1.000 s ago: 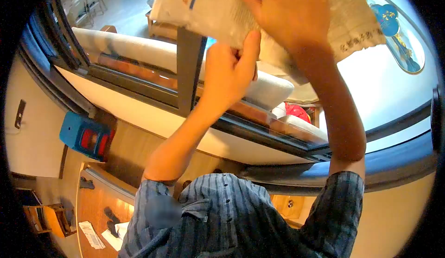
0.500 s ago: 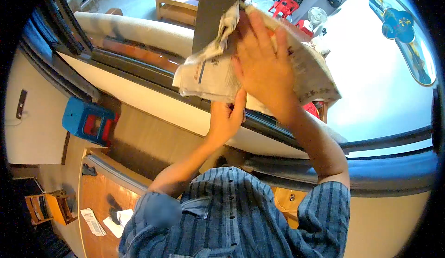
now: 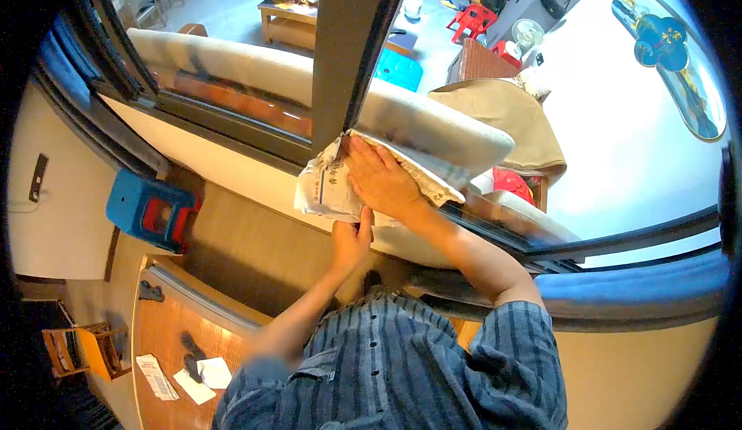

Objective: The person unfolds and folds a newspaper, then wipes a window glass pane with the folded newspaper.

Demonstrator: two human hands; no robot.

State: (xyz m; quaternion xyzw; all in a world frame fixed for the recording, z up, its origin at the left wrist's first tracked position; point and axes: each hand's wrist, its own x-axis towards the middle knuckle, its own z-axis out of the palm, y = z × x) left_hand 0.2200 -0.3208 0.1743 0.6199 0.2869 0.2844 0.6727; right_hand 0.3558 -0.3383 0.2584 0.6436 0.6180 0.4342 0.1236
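Observation:
A crumpled sheet of newspaper (image 3: 318, 192) lies against the lower corner of the window, beside the dark upright frame (image 3: 340, 59). My right hand (image 3: 379, 179) is laid flat on the newspaper, fingers stretched out and pointing up and to the left. Just below it, my left hand (image 3: 352, 243) grips the newspaper's bottom edge, its thumb raised in front; the other fingers are partly hidden behind the paper.
Through the glass show a pale sofa back (image 3: 433, 124), a brown cloth cover (image 3: 502, 113) and a red stool (image 3: 473, 22). On my side stand a blue stool (image 3: 131, 206) and a wooden-topped table (image 3: 154, 322) with papers (image 3: 212, 372).
Both hands and the newspaper have moved down the window to the lower corner, my right hand the farthest. The glass higher up, covered before, now shows.

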